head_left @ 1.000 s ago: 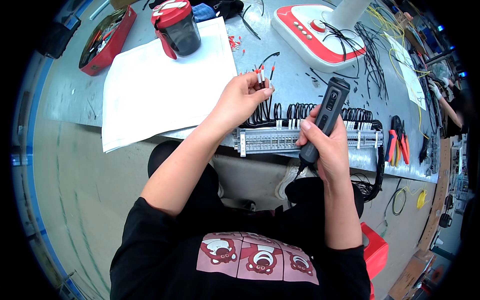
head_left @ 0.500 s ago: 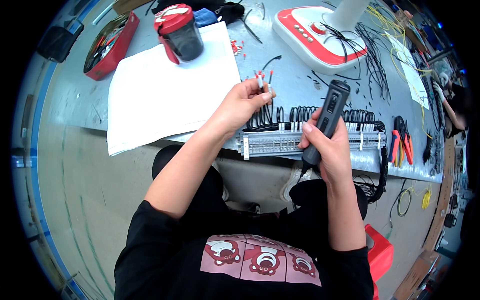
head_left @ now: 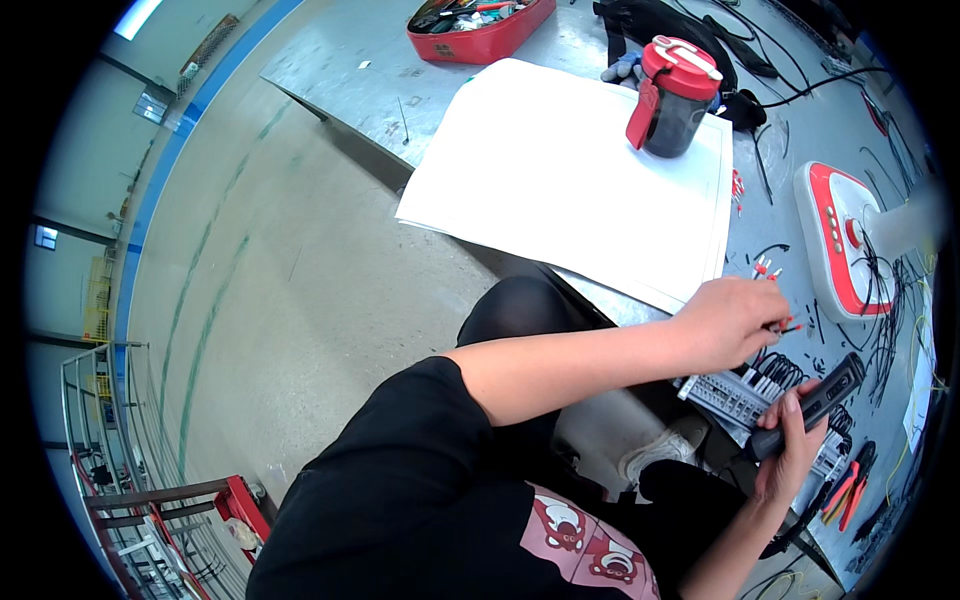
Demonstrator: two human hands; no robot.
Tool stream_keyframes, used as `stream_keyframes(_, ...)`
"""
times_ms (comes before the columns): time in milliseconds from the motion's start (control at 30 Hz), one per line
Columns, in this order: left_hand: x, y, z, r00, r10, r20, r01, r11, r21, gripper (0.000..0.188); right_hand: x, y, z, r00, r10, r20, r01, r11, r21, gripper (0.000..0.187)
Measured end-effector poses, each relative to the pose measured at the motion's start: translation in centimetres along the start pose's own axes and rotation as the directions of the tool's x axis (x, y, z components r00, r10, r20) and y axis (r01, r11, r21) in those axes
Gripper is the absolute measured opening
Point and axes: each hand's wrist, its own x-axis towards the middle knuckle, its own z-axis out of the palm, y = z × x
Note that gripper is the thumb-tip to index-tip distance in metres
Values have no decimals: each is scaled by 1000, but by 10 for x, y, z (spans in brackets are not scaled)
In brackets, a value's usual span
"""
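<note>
My left hand (head_left: 728, 325) is closed at the far end of a terminal block strip (head_left: 728, 396), its fingers pinching black wires with red tips (head_left: 790, 326). More red-tipped wire ends (head_left: 765, 268) stick up just beyond the knuckles. My right hand (head_left: 793, 440) wraps round a dark grey cordless screwdriver (head_left: 822, 398), held slanting over the strip; its tip is hidden. Black wires (head_left: 775, 368) loop out of the strip's far side, between the two hands. Part of the strip lies behind my right hand and the screwdriver.
White paper sheets (head_left: 570, 180) cover the table's near left, with a red-lidded cup (head_left: 678, 100) on them. Beyond lies a red tool box (head_left: 485, 42). At right are a red-and-white fan base (head_left: 838, 245), pliers (head_left: 850, 485) and wire scraps. Left of the table is floor.
The whole view has swung left, so table and hands appear farther right and tilted. Both hands keep their hold on the wires and the screwdriver.
</note>
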Motion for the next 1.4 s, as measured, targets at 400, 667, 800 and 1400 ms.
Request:
stream_keyframes(400, 0, 0, 4, 965, 252, 70, -258, 960, 111, 11, 3, -1, -6, 998, 22, 54, -23, 1000, 19, 31)
stream_keyframes(667, 2, -2, 8, 919, 388, 74, -394, 890, 229, 10, 4, -16, 5, 999, -12, 43, 13, 999, -34, 30)
stream_keyframes(800, 3, -1, 10, 904, 421, 77, -427, 875, 230, 11, 9, -15, 8, 1000, -20, 11, 21, 999, -42, 29)
stream_keyframes(1400, 4, -4, 15, 889, 455, 38, -453, 866, 213, 9, 6, -13, 20, 985, 122, 119, -134, 987, 94, 36)
